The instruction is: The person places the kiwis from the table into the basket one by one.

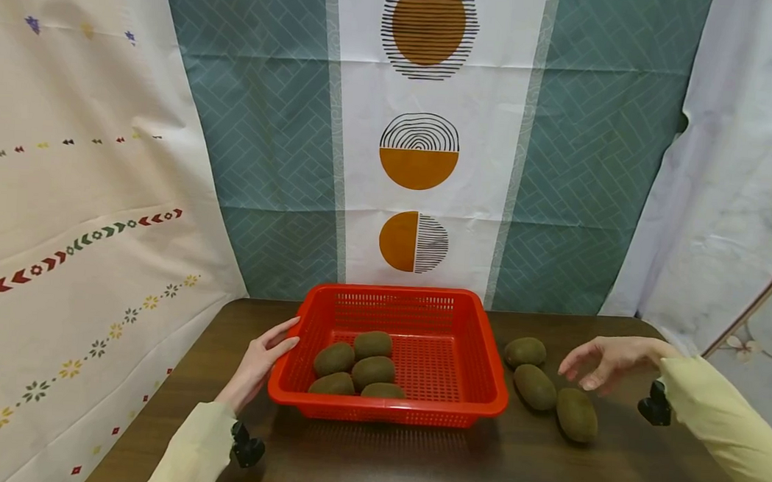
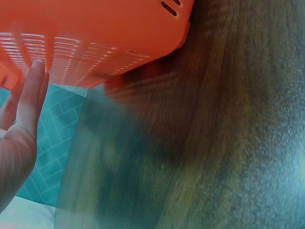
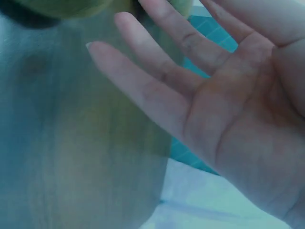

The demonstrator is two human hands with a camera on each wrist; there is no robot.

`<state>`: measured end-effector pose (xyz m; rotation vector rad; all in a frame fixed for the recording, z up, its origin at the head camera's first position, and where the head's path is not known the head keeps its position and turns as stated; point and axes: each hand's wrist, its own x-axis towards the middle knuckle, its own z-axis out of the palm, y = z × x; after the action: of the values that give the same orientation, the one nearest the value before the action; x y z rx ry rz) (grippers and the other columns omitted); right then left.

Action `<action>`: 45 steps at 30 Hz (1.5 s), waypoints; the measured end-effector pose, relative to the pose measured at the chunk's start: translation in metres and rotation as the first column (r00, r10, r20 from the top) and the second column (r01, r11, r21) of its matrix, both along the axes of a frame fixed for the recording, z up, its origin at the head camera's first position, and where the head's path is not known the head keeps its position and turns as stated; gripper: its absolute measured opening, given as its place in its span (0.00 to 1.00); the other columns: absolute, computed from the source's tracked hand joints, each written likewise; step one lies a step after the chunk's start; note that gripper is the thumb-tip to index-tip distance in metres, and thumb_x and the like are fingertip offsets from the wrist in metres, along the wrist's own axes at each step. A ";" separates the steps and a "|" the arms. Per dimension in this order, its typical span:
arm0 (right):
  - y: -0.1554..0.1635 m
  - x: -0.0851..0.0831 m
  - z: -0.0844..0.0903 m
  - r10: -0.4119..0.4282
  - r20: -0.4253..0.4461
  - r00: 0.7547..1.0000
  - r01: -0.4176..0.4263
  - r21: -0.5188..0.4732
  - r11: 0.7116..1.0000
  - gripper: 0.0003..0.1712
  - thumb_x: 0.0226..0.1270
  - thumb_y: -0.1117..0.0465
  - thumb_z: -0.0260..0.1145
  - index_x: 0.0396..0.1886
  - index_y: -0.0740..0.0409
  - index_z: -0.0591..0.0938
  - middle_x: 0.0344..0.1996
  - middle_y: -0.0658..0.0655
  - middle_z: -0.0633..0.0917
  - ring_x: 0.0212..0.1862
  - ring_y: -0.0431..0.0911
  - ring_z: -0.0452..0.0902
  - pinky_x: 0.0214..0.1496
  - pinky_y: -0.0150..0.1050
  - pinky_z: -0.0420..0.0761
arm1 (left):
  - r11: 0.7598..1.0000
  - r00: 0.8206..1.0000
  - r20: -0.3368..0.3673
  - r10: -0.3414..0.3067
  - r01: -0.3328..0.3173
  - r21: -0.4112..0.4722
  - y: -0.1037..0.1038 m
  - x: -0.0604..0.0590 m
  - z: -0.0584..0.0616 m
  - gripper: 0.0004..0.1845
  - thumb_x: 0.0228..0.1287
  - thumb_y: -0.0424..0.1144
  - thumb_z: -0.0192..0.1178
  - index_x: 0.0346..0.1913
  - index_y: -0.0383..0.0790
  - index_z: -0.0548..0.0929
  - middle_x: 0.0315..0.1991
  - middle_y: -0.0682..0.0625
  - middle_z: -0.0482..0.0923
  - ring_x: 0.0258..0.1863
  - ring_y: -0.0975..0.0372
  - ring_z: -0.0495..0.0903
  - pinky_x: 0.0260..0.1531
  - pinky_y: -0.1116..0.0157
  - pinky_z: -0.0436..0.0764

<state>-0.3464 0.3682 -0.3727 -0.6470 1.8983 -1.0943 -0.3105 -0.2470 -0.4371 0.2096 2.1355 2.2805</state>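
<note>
A red plastic basket (image 1: 479, 350) with slotted walls stands on the table. Several brown kiwifruit (image 1: 373, 373) lie in its left half. My left hand (image 1: 260, 362) is at the basket's left side; in the left wrist view its straight fingers (image 2: 32, 95) rest against the slotted outer wall. To the right of the basket lie three more kiwifruit: one at the back (image 1: 525, 351), one in the middle (image 1: 535, 387) and one nearest me (image 1: 576, 415). Just above and right of these hovers my right hand (image 1: 607, 361), fingers loosely bent and apart, holding nothing.
The dark wooden table (image 1: 346, 460) runs under everything. Behind it hangs a green and white cloth (image 1: 272, 153) with orange circles. A patterned cream cloth (image 1: 80, 252) hangs on the left, a marbled pale one (image 1: 726, 217) on the right.
</note>
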 end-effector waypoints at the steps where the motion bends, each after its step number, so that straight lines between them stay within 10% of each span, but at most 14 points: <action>1: 0.001 0.000 -0.003 0.004 0.007 1.000 -0.004 -0.010 1.000 0.22 0.61 0.74 0.57 0.56 0.73 0.68 0.50 0.66 0.71 0.46 0.56 0.69 0.42 0.50 0.76 | 1.000 1.000 0.005 0.004 -0.004 0.004 0.000 0.000 0.000 0.28 0.60 0.41 0.60 0.63 0.45 0.68 0.57 0.40 0.68 0.48 0.49 0.75 0.39 0.53 0.76; 19: 0.010 0.011 -0.043 0.045 0.069 0.997 -0.037 -0.109 0.993 0.31 0.59 0.74 0.59 0.60 0.76 0.59 0.55 0.64 0.67 0.42 0.49 0.72 0.41 0.44 0.77 | 1.000 1.000 0.010 -0.005 0.005 0.022 0.000 -0.001 0.000 0.27 0.61 0.40 0.59 0.63 0.45 0.67 0.58 0.40 0.67 0.48 0.49 0.74 0.40 0.53 0.76; 45: 0.011 0.008 -0.038 0.069 0.049 0.996 -0.060 -0.164 0.985 0.25 0.55 0.76 0.62 0.53 0.76 0.65 0.52 0.66 0.68 0.34 0.47 0.75 0.34 0.41 0.79 | 1.000 1.000 0.021 0.008 -0.008 0.005 0.000 -0.001 0.001 0.28 0.60 0.41 0.59 0.63 0.46 0.67 0.58 0.40 0.68 0.48 0.48 0.75 0.39 0.53 0.76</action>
<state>-0.3383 0.3795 -0.4110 -0.7562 1.7423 -1.2214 -0.3114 -0.2475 -0.4365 0.1765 2.1245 2.2829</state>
